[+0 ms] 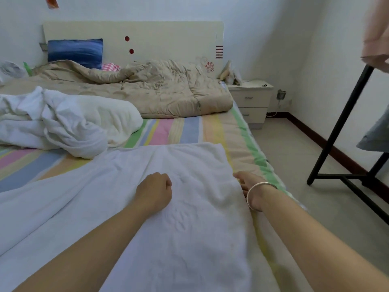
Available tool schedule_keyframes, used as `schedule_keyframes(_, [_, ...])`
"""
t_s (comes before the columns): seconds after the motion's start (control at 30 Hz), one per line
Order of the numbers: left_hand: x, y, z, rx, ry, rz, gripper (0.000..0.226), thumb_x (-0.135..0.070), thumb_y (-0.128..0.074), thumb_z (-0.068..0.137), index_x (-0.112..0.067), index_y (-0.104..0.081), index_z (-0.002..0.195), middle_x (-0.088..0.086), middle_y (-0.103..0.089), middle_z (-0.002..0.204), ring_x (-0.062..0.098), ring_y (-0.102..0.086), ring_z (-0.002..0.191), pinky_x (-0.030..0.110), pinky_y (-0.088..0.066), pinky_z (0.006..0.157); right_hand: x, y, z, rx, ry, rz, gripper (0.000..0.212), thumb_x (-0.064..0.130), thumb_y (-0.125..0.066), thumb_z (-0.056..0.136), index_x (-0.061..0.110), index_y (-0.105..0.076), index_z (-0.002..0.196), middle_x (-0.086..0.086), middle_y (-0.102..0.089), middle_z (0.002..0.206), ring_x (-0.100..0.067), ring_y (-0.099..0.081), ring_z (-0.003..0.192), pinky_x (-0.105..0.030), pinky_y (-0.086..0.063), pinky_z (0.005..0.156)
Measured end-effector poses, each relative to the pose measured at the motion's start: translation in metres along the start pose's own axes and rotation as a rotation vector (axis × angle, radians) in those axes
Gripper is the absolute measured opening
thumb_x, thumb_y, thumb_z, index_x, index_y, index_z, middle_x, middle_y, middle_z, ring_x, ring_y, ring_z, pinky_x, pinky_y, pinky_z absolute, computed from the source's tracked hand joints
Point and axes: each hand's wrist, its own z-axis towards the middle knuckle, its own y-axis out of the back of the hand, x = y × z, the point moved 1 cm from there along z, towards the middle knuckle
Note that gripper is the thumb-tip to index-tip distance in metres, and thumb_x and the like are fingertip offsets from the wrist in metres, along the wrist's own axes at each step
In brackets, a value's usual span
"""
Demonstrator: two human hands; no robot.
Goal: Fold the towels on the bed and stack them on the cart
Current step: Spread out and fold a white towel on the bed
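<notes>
A crumpled pile of white towels (63, 121) lies on the left of the bed (185, 127), on its striped sheet, with a beige quilt (164, 89) behind it. Nearer, a spread towel (189, 228) lies flat across the bed's near edge. The left hand (154, 191) rests on the middle of this towel, curled into a fist; I cannot tell whether it pinches any cloth. The right hand (248, 190), with a silver bracelet (255, 186) on its wrist, grips the towel's right edge, fingertips tucked under the cloth. Further right stand a white nightstand (250, 98) and a black rack frame (336, 127).
</notes>
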Motion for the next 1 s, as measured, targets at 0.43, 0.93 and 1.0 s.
schedule_keyframes(0.43, [0.134,0.013,0.117,-0.224,0.515,0.090,0.053,-0.017,-0.049,0.095,-0.014,-0.030,0.144,0.008,-0.041,0.143,0.030,-0.049,0.124,0.041,-0.043,0.094,0.060,-0.069,0.133,-0.369,0.227,-0.824,0.040,0.052,-0.056,0.087,0.012,-0.058,0.095,-0.011,-0.060,0.098,-0.035,-0.060,0.101,-0.035,-0.045,0.085])
schedule_keyframes(0.93, [0.117,0.019,0.184,-0.732,0.118,-0.148,0.014,-0.012,-0.061,0.091,-0.008,-0.068,0.103,0.015,-0.053,0.107,0.035,-0.058,0.087,0.034,-0.039,0.067,0.085,-0.031,0.171,-0.696,0.683,-1.093,0.025,0.037,-0.039,0.098,0.014,-0.048,0.103,-0.019,-0.060,0.102,-0.037,-0.057,0.094,-0.036,-0.037,0.070])
schedule_keyframes(1.0, [0.100,0.019,0.202,-0.726,0.046,-0.147,0.015,-0.008,-0.058,0.091,-0.005,-0.066,0.103,0.015,-0.051,0.111,0.034,-0.057,0.089,0.032,-0.036,0.068,0.089,-0.019,0.176,-0.713,0.650,-1.096,0.028,0.038,-0.039,0.098,0.014,-0.049,0.105,-0.019,-0.060,0.103,-0.039,-0.056,0.098,-0.036,-0.037,0.072])
